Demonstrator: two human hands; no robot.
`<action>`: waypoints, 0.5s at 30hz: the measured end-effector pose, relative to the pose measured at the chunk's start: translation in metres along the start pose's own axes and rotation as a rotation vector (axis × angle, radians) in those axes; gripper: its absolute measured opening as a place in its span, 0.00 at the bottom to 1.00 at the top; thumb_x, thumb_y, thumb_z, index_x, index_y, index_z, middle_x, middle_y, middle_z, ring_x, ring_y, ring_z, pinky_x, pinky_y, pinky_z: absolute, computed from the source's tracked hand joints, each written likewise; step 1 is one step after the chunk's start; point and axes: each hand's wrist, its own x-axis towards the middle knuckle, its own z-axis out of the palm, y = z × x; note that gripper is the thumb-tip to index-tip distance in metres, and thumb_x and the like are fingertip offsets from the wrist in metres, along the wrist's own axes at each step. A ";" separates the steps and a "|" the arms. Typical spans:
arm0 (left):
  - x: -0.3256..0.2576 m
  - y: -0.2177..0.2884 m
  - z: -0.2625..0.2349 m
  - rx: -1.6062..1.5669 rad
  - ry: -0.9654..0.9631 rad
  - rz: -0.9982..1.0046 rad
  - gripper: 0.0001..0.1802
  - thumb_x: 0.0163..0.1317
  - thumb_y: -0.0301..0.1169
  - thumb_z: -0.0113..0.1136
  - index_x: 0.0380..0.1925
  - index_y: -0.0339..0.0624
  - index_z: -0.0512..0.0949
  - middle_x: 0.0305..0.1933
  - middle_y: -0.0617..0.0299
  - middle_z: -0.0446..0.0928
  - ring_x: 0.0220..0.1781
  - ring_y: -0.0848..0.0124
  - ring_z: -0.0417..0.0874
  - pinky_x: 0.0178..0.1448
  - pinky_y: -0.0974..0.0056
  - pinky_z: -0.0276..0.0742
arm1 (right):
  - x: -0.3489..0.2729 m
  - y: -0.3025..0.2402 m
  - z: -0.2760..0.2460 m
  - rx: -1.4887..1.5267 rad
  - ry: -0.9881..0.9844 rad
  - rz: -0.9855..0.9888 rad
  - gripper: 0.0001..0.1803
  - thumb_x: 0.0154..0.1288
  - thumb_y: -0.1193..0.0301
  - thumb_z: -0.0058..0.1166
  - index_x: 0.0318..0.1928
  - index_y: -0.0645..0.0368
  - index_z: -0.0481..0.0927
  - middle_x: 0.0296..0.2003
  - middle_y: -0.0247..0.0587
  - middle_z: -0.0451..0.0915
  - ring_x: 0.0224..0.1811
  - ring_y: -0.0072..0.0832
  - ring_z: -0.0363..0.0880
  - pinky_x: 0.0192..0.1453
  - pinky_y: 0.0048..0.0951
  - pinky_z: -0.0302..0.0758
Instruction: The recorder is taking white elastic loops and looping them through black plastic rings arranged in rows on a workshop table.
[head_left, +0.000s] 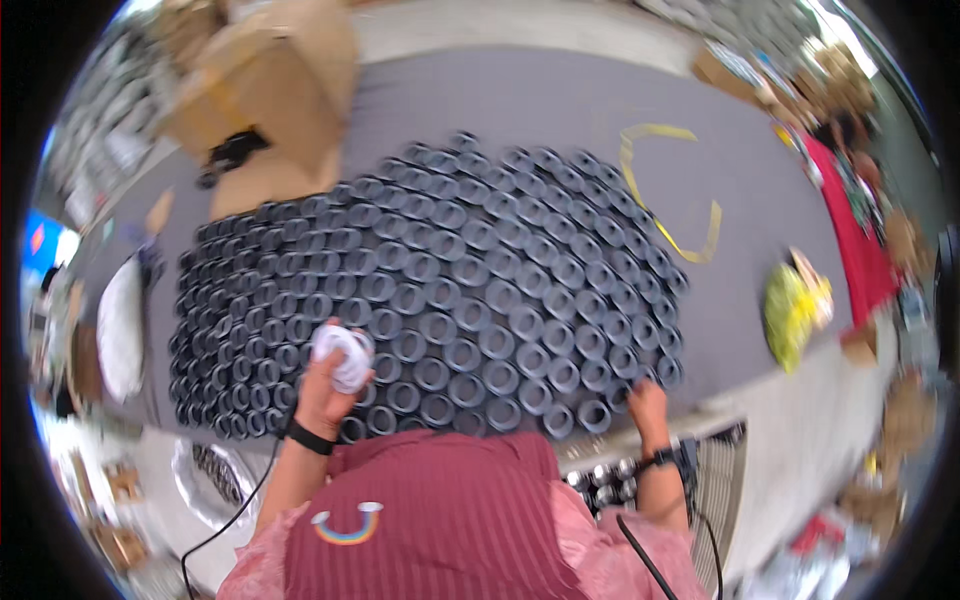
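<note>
My left hand [316, 400] is closed round a white ring-shaped bundle [348, 362], held above the near left part of the table; blur hides whether it is a roll or a stack of rings. Under and beyond it, many dark grey round ring-like pieces [471, 314] stand in close rows across the table. At the near right edge of these rows, my right hand [648, 406] has its fingers drawn together at one of the dark pieces. What lies between those fingertips is too small to make out.
An opened cardboard box [265, 100] stands at the far left of the grey table [520, 85]. Yellow strapping [628, 165] lies at the right, with a yellow-green bag [787, 315] nearby. Below the near edge are a lined bin [195, 490] and a crate of dark pieces [610, 485].
</note>
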 end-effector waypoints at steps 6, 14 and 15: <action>-0.044 0.009 -0.047 -0.170 0.061 0.039 0.30 0.57 0.22 0.56 0.59 0.58 0.65 0.52 0.57 0.75 0.51 0.57 0.79 0.43 0.44 0.83 | -0.010 -0.005 -0.006 -0.137 -0.026 0.012 0.11 0.46 0.67 0.57 0.27 0.63 0.79 0.27 0.56 0.79 0.34 0.53 0.78 0.39 0.48 0.74; -0.083 -0.017 -0.114 -0.273 -0.079 0.096 0.33 0.57 0.24 0.61 0.62 0.54 0.61 0.55 0.54 0.74 0.51 0.50 0.80 0.43 0.44 0.84 | -0.031 -0.099 -0.045 -0.305 -0.047 -0.141 0.14 0.46 0.65 0.60 0.29 0.64 0.80 0.27 0.54 0.80 0.34 0.51 0.80 0.40 0.45 0.75; -0.091 -0.020 -0.123 -0.285 -0.092 0.118 0.33 0.57 0.24 0.61 0.62 0.54 0.61 0.55 0.54 0.73 0.51 0.50 0.80 0.43 0.43 0.83 | -0.036 -0.125 -0.043 -0.306 -0.067 -0.231 0.13 0.47 0.66 0.60 0.28 0.64 0.80 0.26 0.53 0.80 0.33 0.50 0.81 0.39 0.44 0.75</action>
